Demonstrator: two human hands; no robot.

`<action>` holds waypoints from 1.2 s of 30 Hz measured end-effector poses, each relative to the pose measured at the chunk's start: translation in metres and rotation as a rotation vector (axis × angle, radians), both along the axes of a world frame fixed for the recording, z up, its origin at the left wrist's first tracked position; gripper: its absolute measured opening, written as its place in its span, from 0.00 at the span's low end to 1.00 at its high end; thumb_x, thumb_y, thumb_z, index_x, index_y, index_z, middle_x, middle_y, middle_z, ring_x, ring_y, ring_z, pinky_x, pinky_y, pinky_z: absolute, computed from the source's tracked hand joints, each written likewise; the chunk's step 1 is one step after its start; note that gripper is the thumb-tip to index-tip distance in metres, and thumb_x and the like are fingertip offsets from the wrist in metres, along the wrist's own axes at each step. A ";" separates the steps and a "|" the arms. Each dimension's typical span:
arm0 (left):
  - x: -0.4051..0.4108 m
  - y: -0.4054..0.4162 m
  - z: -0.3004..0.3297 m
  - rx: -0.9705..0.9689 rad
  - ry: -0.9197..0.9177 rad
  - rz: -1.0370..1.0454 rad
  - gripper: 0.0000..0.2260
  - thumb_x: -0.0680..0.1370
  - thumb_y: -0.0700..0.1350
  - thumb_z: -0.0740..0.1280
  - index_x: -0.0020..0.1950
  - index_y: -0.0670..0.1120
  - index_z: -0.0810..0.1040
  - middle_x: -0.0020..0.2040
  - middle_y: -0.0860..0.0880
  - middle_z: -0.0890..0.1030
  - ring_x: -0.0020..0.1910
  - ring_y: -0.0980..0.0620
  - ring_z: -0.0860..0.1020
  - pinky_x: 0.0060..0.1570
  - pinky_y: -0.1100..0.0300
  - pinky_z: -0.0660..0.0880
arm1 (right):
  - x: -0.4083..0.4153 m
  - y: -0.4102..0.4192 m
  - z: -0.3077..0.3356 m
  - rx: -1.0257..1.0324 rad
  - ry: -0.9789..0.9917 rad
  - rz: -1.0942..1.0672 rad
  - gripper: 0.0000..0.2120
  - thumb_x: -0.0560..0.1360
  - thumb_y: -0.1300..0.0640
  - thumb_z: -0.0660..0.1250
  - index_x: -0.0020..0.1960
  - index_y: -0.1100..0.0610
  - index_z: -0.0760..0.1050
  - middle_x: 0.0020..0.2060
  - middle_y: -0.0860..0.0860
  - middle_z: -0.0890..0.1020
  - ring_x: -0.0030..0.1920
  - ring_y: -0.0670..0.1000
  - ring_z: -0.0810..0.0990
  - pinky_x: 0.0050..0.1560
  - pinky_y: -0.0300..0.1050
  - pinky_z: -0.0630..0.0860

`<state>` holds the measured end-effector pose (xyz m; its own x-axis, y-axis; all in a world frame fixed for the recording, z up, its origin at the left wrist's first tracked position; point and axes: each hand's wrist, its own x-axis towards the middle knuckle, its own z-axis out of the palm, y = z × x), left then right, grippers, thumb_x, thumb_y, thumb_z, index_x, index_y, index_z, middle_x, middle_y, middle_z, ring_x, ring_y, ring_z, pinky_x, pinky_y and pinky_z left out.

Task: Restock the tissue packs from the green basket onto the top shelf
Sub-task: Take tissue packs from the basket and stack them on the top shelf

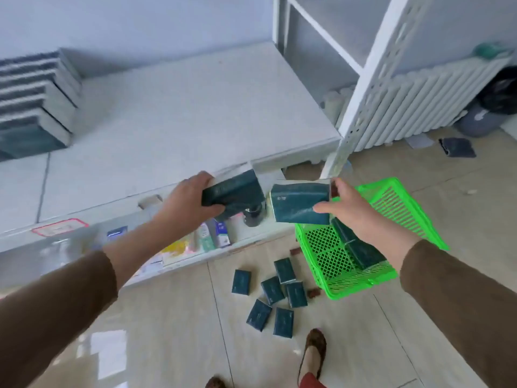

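Note:
My left hand [186, 200] is shut on a dark teal tissue pack [233, 193] at the front edge of the white top shelf [173, 121]. My right hand [351, 210] grips a second teal tissue pack [298, 204] just to the right of the first, above the green basket [389, 208]. The basket sits on the floor, with more teal packs [359, 247] inside it, partly hidden by my right wrist. A row of tissue packs [36, 107] stands at the shelf's far left.
Several teal packs [275, 292] lie loose on the tiled floor left of the basket. A perforated white upright [369, 79] rises at the shelf's right end. Small items [212, 236] fill a lower shelf. A radiator [436, 93] stands at the right. My foot [313, 354] is below.

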<state>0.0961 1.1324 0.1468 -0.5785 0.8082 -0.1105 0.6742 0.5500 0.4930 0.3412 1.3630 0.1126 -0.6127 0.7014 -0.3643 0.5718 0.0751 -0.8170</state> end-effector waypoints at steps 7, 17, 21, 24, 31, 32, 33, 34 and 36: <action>-0.108 -0.121 0.095 0.166 0.036 0.152 0.21 0.70 0.46 0.76 0.61 0.50 0.76 0.55 0.49 0.77 0.54 0.48 0.76 0.54 0.53 0.73 | -0.128 -0.095 0.073 -0.152 0.316 0.089 0.25 0.61 0.53 0.80 0.55 0.44 0.75 0.55 0.61 0.81 0.52 0.58 0.80 0.48 0.53 0.72; -0.267 -0.137 0.134 0.292 0.045 0.287 0.19 0.71 0.44 0.77 0.59 0.46 0.76 0.58 0.51 0.78 0.54 0.51 0.78 0.48 0.61 0.69 | -0.302 -0.108 0.098 -0.028 0.404 0.174 0.16 0.74 0.61 0.73 0.58 0.55 0.73 0.50 0.47 0.79 0.48 0.46 0.78 0.53 0.42 0.74; -0.342 -0.094 0.126 0.252 0.142 0.259 0.24 0.71 0.45 0.77 0.64 0.45 0.76 0.60 0.48 0.74 0.54 0.50 0.76 0.52 0.58 0.70 | -0.371 -0.076 0.091 0.014 0.435 0.134 0.16 0.72 0.60 0.74 0.58 0.54 0.75 0.53 0.48 0.81 0.49 0.46 0.79 0.55 0.43 0.74; -0.398 -0.052 0.117 0.243 0.164 0.262 0.23 0.70 0.45 0.77 0.64 0.46 0.76 0.56 0.50 0.74 0.53 0.50 0.75 0.52 0.57 0.71 | -0.424 -0.042 0.083 0.031 0.413 0.123 0.14 0.72 0.60 0.74 0.55 0.53 0.75 0.47 0.46 0.80 0.45 0.44 0.78 0.49 0.39 0.73; -0.502 0.022 0.080 0.190 0.184 0.252 0.22 0.71 0.45 0.77 0.63 0.46 0.76 0.56 0.49 0.76 0.57 0.47 0.73 0.55 0.53 0.72 | -0.521 0.034 0.050 0.048 0.340 0.101 0.17 0.70 0.61 0.75 0.53 0.65 0.71 0.43 0.47 0.79 0.44 0.46 0.78 0.48 0.44 0.73; -0.512 0.028 0.076 0.167 0.197 0.260 0.23 0.71 0.46 0.77 0.64 0.46 0.76 0.57 0.49 0.77 0.60 0.47 0.71 0.57 0.51 0.72 | -0.532 0.041 0.046 0.046 0.334 0.097 0.18 0.70 0.61 0.76 0.53 0.65 0.72 0.44 0.49 0.81 0.45 0.47 0.79 0.51 0.48 0.75; -0.522 0.033 0.072 0.146 0.209 0.271 0.23 0.71 0.47 0.76 0.65 0.47 0.76 0.58 0.49 0.77 0.62 0.48 0.69 0.58 0.50 0.72 | -0.543 0.047 0.042 0.044 0.328 0.091 0.19 0.70 0.60 0.76 0.54 0.65 0.72 0.46 0.51 0.83 0.46 0.48 0.81 0.55 0.51 0.77; -0.531 0.037 0.068 0.130 0.223 0.277 0.24 0.71 0.48 0.76 0.65 0.48 0.75 0.58 0.50 0.77 0.63 0.48 0.68 0.59 0.51 0.72 | -0.553 0.052 0.039 0.040 0.325 0.084 0.20 0.70 0.60 0.76 0.55 0.66 0.72 0.48 0.53 0.84 0.48 0.50 0.82 0.58 0.53 0.77; -0.546 0.041 0.060 0.101 0.259 0.289 0.24 0.71 0.49 0.76 0.66 0.48 0.76 0.58 0.49 0.78 0.64 0.47 0.67 0.59 0.51 0.71 | -0.572 0.058 0.033 0.035 0.327 0.065 0.21 0.70 0.61 0.76 0.57 0.67 0.72 0.53 0.55 0.84 0.52 0.54 0.83 0.61 0.55 0.76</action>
